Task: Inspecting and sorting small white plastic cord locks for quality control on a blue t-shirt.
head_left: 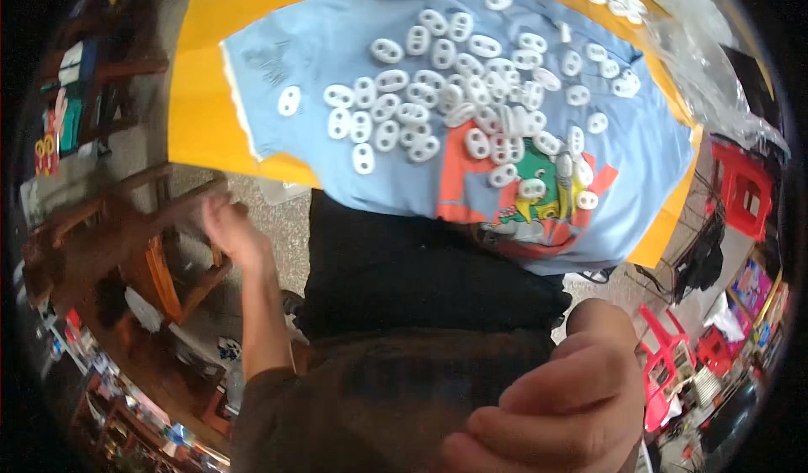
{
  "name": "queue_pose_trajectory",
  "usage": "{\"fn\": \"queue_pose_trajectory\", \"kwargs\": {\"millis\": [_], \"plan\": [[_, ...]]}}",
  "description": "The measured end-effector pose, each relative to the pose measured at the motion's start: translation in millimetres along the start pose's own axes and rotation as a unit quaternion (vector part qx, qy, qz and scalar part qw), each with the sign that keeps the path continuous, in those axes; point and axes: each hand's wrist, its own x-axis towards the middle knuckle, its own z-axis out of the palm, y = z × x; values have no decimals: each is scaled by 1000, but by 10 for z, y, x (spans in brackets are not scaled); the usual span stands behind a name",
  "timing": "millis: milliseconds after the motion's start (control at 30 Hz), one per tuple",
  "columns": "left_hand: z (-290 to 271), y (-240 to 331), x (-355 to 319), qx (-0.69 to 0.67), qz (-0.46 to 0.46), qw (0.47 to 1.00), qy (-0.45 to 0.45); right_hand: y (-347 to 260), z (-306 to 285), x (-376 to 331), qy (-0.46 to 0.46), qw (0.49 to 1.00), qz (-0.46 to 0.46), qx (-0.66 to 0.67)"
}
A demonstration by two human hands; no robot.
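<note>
- Head view: the right hand [560,397] fills the lower right corner, close to the camera, fingers curled into a loose fist with the thumb up; whether anything sits inside the curl cannot be told.
- The left hand [229,229] is out to the left at the end of a bare forearm, blurred, fingers bent; its grip cannot be told, and no object shows in it.
- Just beside the left hand, to its left and below, stands a wooden chair [126,246].
- Well above both hands lies a light blue shirt [337,44] with a colourful print, spread over an orange table [198,77].
- A heap of small white oval pieces [446,94], each with two holes, lies scattered on the shirt, well apart from either hand.
- Between the hands is the person's dark lap [404,279].
- Right of the right hand stand red plastic stools [741,187].
</note>
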Motion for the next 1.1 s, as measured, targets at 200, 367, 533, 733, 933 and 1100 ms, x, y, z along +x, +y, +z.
{"fn": "queue_pose_trajectory", "kwargs": {"millis": [200, 367, 533, 733, 933, 1100], "plan": [[448, 980, -151, -148, 190, 969, -57, -217, -449, -381, -20, 985, 144, -90], [874, 1459, -757, -126, 302, 913, -242, 36, -757, -924, 45, 941, 214, -260], [1661, 1854, -1474, 83, 524, 668, -522, 109, -876, -1212, 55, 847, 343, -402], [2358, 1885, -1902, 146, 605, 553, -554, 139, -895, -1212, 40, 830, 371, -415], [2423, 1892, -1947, 218, 606, 522, -558, 149, -957, -1250, 44, 850, 361, -382], [2420, 1853, -1925, 192, 605, 525, -566, 159, -969, -1241, 48, 849, 366, -379]]}}
